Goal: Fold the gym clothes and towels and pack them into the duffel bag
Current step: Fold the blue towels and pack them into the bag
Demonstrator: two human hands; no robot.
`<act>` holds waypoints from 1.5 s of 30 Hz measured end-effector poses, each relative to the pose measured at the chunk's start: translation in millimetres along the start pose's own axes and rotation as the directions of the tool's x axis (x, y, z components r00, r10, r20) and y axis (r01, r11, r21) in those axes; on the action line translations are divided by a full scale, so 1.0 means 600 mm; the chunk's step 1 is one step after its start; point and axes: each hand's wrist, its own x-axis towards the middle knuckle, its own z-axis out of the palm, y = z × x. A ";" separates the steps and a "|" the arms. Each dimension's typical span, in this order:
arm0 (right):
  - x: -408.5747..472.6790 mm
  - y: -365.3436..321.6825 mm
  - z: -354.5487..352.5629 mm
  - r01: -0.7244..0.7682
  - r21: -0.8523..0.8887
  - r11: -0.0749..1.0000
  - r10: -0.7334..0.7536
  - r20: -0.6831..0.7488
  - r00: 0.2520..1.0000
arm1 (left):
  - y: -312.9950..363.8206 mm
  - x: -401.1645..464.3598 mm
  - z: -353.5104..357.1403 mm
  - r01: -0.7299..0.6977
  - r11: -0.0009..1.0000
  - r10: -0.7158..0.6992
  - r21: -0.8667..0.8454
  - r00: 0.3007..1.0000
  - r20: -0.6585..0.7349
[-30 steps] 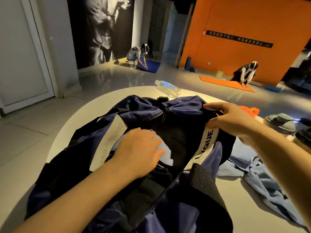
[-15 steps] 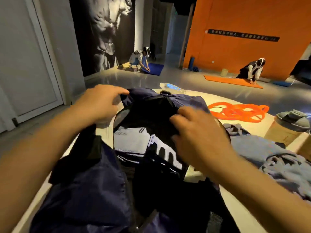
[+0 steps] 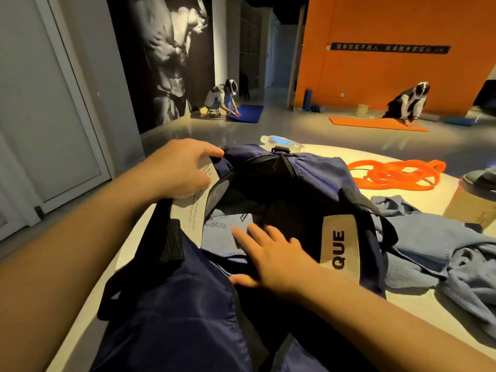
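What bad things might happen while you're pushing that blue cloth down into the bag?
1. The left hand grips only one edge of the bag; if it slips, the opening may flop shut over the right hand.
2. Pressing flat on the folded blue cloth might rumple its fold.
3. The loose blue clothes lie unfolded beside the bag, partly under its edge, so shifting the bag may drag them.

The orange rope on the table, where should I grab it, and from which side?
Grab the orange rope where its loops cross, near the middle of the pile, coming down from above. It lies flat in loose coils on the table, so pinching several strands together there would probably lift the whole bundle rather than trail one long loop.
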 end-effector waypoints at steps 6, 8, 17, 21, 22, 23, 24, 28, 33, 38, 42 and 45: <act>0.063 0.030 0.000 0.062 -0.066 0.996 -0.071 -0.136 0.988 | -0.016 -0.014 -0.012 -0.026 0.999 0.026 -0.043 1.000 0.003; 0.067 0.031 -0.003 0.090 -0.075 0.993 -0.097 -0.088 0.991 | -0.023 -0.015 -0.010 -0.023 0.998 0.023 -0.056 1.000 0.009; -0.003 -0.002 -0.067 0.150 -0.040 0.988 -0.146 0.085 0.986 | -0.061 -0.011 -0.008 0.037 0.989 -0.030 -0.145 0.998 0.052; 0.076 -0.001 -0.093 0.014 0.313 0.950 0.055 -0.211 0.976 | -0.049 -0.006 -0.003 0.026 0.994 -0.024 -0.106 0.999 0.023; 0.101 -0.002 -0.092 -0.053 0.365 0.930 0.136 -0.207 0.969 | -0.046 -0.003 -0.003 0.022 0.996 -0.021 -0.090 1.000 0.011; 0.124 -0.005 -0.085 -0.128 0.401 0.907 0.201 -0.147 0.968 | -0.043 0.000 -0.003 0.017 0.997 -0.017 -0.071 1.000 0.002; 0.144 -0.006 -0.074 -0.185 0.429 0.884 0.241 -0.080 0.967 | -0.041 0.003 -0.003 0.016 0.998 -0.016 -0.055 1.000 -0.005; 0.184 -0.012 -0.029 -0.253 0.528 0.811 0.285 0.022 0.958 | -0.048 0.012 -0.002 0.037 0.999 -0.038 -0.030 0.999 -0.027; 0.172 -0.028 0.000 -0.088 0.600 0.795 0.308 -0.274 0.911 | -0.059 0.022 0.006 0.076 0.997 -0.077 -0.016 0.996 -0.055; 0.179 -0.027 -0.020 -0.078 0.432 0.898 0.319 -0.520 0.792 | -0.051 0.021 0.006 0.042 0.999 -0.042 -0.009 0.997 -0.067; 0.189 -0.045 -0.023 -0.065 0.511 0.857 0.274 -0.345 0.898 | -0.052 0.021 0.009 0.033 0.999 -0.033 0.000 0.997 -0.066; 0.154 -0.062 -0.004 -0.116 0.485 0.867 0.257 -0.236 0.937 | -0.061 0.017 0.016 0.042 0.999 -0.042 0.008 0.996 -0.076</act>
